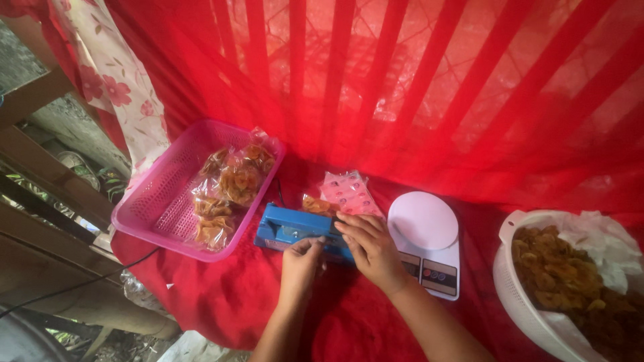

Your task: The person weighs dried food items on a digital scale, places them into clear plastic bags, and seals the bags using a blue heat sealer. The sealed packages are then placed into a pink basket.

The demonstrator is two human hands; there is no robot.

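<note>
Both forearms rise from the bottom centre of the frame. At mid-frame the left hand [300, 258] pinches the near edge of a clear bag, fingers together; the right hand [370, 247] lies flat, fingers together, pressing down the sealer [290, 228]. That sealer is a blue, boxy bar on red cloth [221, 295], a packet of chips [316, 204] poking out behind it. Right of it sits a white scale [424, 224]; left, a pink basket [157, 194] of filled bags; lower right, a white colander [516, 302] of chips.

— What covered the table [221, 302]?
— A red cloth. On it sat a pink basket [155, 201], a blue sealer [290, 229], a white scale [429, 241] and a white colander [523, 302].
</note>
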